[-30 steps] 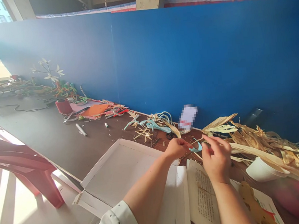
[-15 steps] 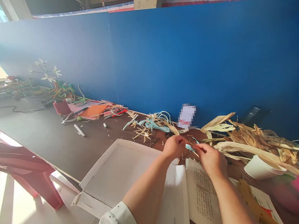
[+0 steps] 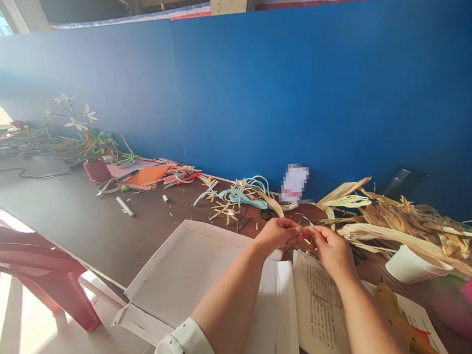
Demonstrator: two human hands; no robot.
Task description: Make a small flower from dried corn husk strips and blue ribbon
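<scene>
Over the front of the table, my left hand [image 3: 279, 234] and my right hand [image 3: 334, 250] meet fingertip to fingertip, both pinched closed. A sliver of a thin light-blue strip [image 3: 306, 221] sticks up at my right fingertips. What my left fingers grip is mostly covered by the fingers. Below the hands lie a shallow white cardboard box [image 3: 190, 274] and a worn printed booklet [image 3: 317, 307]. Just behind them, a dry corn husk piece [image 3: 272, 204] rests by dark-handled scissors [image 3: 266, 214].
Light-blue cords and strips [image 3: 246, 195] lie along the blue partition [image 3: 315, 93]. Dried corn husks [image 3: 404, 214] and a white cup [image 3: 415, 265] are to the right, near a yellow glue gun [image 3: 399, 317]. A red chair [image 3: 41, 265] stands left of the table.
My left hand has moved slightly right and down, so its fingertips now touch my right ones. The light-blue end that showed between them is now mostly covered.
</scene>
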